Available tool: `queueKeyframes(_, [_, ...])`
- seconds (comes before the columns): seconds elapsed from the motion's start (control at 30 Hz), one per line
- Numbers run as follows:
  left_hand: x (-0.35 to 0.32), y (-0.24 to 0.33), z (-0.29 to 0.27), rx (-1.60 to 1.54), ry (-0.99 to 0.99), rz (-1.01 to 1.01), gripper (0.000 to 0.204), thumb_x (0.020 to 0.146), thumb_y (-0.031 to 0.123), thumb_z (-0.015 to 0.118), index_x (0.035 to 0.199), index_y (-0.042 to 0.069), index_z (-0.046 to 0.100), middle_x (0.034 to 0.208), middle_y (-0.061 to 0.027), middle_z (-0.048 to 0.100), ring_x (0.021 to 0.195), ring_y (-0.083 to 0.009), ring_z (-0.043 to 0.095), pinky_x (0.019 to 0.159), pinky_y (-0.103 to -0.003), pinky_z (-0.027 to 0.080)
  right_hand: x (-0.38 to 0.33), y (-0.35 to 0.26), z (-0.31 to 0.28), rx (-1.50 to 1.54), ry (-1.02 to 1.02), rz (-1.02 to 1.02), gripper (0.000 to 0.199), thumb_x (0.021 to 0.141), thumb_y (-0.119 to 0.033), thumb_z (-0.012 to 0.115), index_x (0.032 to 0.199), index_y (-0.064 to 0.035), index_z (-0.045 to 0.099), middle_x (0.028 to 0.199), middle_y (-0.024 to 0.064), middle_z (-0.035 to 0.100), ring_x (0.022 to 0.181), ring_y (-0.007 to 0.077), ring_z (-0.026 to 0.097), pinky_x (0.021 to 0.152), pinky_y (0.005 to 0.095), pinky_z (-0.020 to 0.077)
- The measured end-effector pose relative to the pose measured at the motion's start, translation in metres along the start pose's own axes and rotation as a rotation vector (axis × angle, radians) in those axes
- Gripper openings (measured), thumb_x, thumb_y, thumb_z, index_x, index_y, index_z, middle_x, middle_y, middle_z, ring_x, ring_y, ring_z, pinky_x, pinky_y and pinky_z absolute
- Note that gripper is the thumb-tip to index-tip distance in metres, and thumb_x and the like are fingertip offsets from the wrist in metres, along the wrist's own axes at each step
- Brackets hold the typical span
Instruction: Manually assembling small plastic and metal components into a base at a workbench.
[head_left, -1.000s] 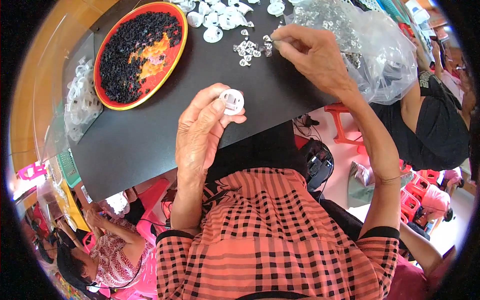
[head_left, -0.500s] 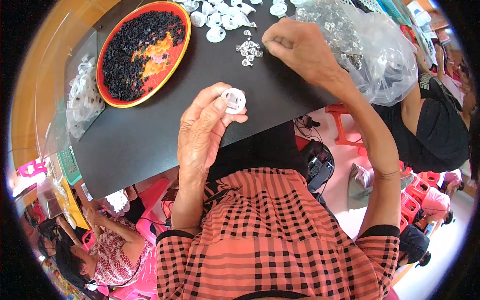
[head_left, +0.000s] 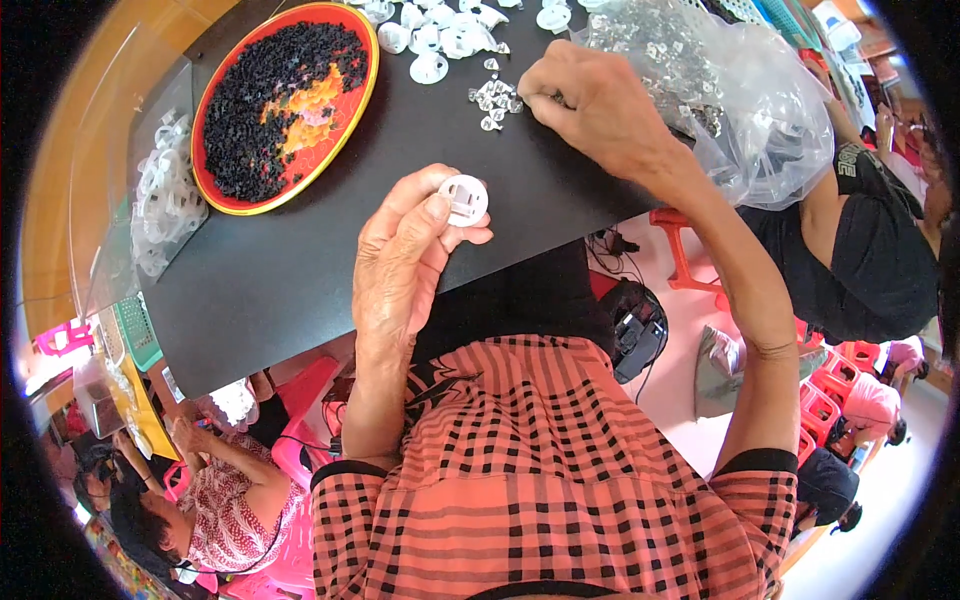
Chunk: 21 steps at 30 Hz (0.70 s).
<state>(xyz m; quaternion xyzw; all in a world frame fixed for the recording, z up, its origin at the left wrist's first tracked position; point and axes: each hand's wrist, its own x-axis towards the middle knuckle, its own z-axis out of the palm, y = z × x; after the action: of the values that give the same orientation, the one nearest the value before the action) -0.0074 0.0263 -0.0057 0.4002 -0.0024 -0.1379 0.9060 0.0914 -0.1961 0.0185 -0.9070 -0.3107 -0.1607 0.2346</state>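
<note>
While a tray holds black bits, a bag holds shiny pieces.

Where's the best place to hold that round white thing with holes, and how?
Pinch the round white piece by its edge, probably coming from the left, like the left grip: it's round, and holding the edge leaves most of its cut-out face uncovered.

So there's a flat black tabletop with a straight front edge, pretty glossy. Pale pinkish floor below, a red plastic stool right beside the table, more bright red plastic seats further right, and a hot-pink plastic chair lower left. Light's super harsh, blown out white along the right rim.
</note>
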Motion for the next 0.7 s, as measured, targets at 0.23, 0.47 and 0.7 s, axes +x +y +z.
queueKeyframes(0.23, [0.000, -0.001, -0.002, -0.003, -0.007, 0.013, 0.030, 0.095, 0.012, 0.053, 0.119, -0.006, 0.053, 0.105, -0.0170, 0.063, 0.090, -0.0239, 0.065, 0.079, -0.037, 0.055, -0.001, -0.004, -0.022, 0.162, 0.010, 0.306, 0.012, 0.080, -0.014, 0.064, 0.087, -0.0046, 0.067, 0.071, 0.0100, 0.063, 0.062, 0.0212, 0.060, 0.061, 0.0313, 0.0485])
queueKeyframes(0.47, [0.000, -0.002, -0.002, -0.004, -0.008, 0.011, 0.029, 0.095, 0.011, 0.053, 0.119, -0.006, 0.054, 0.105, -0.0176, 0.063, 0.090, -0.0242, 0.065, 0.078, -0.037, 0.055, -0.011, -0.006, -0.012, -0.127, -0.107, 0.219, 0.013, 0.078, -0.018, 0.059, 0.076, -0.0058, 0.062, 0.074, 0.0159, 0.061, 0.073, 0.0369, 0.061, 0.067, 0.0480, 0.0486])
queueKeyframes(0.7, [0.000, -0.003, -0.002, 0.011, -0.003, 0.010, 0.030, 0.095, 0.011, 0.053, 0.119, -0.006, 0.053, 0.106, -0.0178, 0.063, 0.089, -0.0240, 0.065, 0.078, -0.037, 0.056, -0.015, -0.009, -0.019, -0.047, -0.177, 0.310, 0.012, 0.077, -0.017, 0.059, 0.080, -0.0069, 0.063, 0.077, 0.0145, 0.062, 0.072, 0.0362, 0.061, 0.066, 0.0462, 0.0495])
